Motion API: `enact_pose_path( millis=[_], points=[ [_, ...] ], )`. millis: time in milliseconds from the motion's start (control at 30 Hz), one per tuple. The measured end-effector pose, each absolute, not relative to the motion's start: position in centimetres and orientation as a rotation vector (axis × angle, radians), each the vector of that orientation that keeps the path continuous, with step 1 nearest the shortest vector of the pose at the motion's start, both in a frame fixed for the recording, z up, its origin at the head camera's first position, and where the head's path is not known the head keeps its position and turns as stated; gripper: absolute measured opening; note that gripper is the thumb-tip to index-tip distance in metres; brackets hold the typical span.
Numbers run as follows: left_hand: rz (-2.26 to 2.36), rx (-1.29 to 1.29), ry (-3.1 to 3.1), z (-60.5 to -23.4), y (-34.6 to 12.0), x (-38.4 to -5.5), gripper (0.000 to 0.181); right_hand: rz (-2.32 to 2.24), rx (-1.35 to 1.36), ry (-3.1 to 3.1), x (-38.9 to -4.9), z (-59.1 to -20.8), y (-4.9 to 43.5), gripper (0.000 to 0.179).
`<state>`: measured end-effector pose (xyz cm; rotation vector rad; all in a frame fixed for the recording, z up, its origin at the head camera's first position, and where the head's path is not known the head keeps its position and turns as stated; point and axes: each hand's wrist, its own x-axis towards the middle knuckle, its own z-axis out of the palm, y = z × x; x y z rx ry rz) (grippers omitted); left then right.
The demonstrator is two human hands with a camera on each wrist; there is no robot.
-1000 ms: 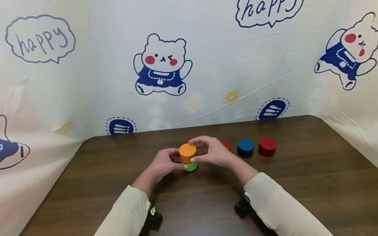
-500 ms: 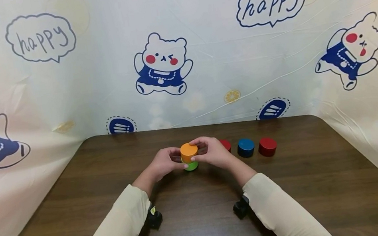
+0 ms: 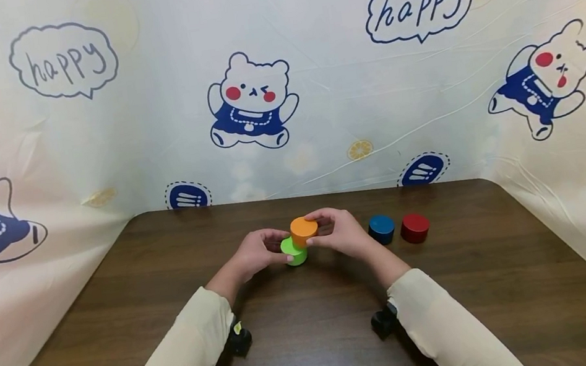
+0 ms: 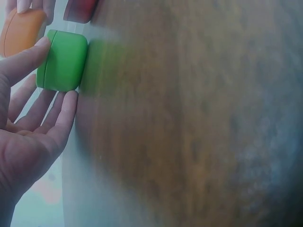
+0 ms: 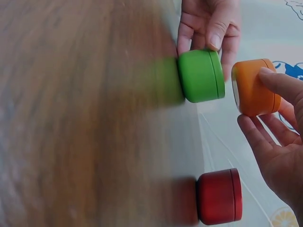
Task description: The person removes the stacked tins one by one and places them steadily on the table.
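Observation:
My right hand (image 3: 342, 233) pinches an orange round lidded container (image 3: 302, 230) between thumb and fingers. In the right wrist view, the orange container (image 5: 253, 87) is tilted and a gap separates it from the green one. The matching green round container (image 3: 296, 254) stands on the table, held by my left hand (image 3: 255, 254) with the thumb at the near side and fingers behind. The left wrist view shows the thumb against the green container (image 4: 61, 61) near its lid seam. A red container (image 5: 220, 196) appears low in the right wrist view; my right hand hides it from the head view.
Right of my right hand, a blue round container (image 3: 381, 230) and another red one (image 3: 414, 228) stand in a row on the brown wooden table (image 3: 302, 331). A printed cloth backdrop (image 3: 339, 108) rises behind the table's far edge.
My right hand has lifted the orange container off the green one and moved it up and to the right. The left hand and green container stay in place. A red container is now hidden.

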<state>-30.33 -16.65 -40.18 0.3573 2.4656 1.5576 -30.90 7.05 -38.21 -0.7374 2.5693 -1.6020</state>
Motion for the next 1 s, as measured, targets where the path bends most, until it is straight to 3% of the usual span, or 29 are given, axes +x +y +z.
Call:
enact_pose_path(
  millis=[1000],
  points=[
    [1.506,0.352,2.512,-40.2,-16.6,-30.3,0.053,-1.619,-0.632,2.561,-29.9,-36.9,10.6,0.05]
  ],
)
